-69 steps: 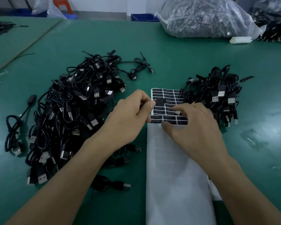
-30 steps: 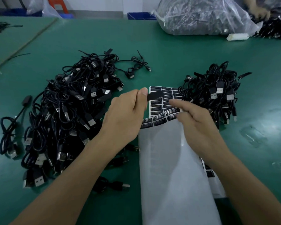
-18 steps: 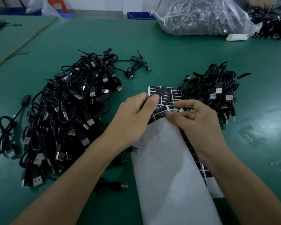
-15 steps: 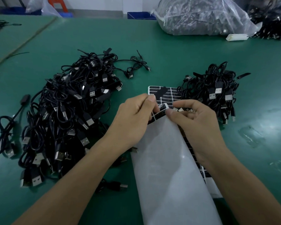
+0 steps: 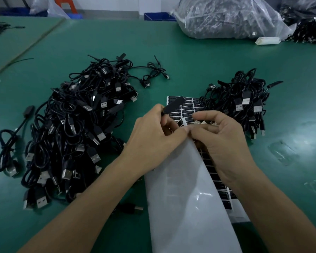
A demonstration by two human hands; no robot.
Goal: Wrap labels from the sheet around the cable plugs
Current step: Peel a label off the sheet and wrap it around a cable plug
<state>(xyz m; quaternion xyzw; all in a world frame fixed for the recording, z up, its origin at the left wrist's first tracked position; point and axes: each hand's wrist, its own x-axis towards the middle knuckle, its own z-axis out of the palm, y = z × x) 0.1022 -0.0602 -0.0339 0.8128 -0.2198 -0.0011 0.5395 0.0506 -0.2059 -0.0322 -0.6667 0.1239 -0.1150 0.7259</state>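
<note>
Plug (image 5: 172, 106): black, held in my left hand (image 5: 153, 137), sticking up and away from between thumb and curled fingers, over the near-left corner of the black rows. Label (image 5: 181, 123): one black label curls up off the sheet (image 5: 187, 109) right at the fold, between the fingertips of both hands, touching the left ones. Can't tell if it is fully off the backing. Right hand (image 5: 222, 141): fingers curled, thumb on the white back of the sheet, pinching the folded edge. Thumb tips of both hands meet there.

The sheet lies mid-surface, far end flat with rows of black labels, near part folded over so its white back faces up and runs toward me. More label rows show under my right forearm.

Left pile (image 5: 77, 128) of black USB cables sits just left of my left hand, big and tangled. Right pile (image 5: 244, 101), smaller, touches the sheet's far right corner. A couple of metal plug tips lie under my right fingers. Green surface (image 5: 171, 57) carries everything. Clear bag (image 5: 226, 17) of cables at the far edge, well apart.
</note>
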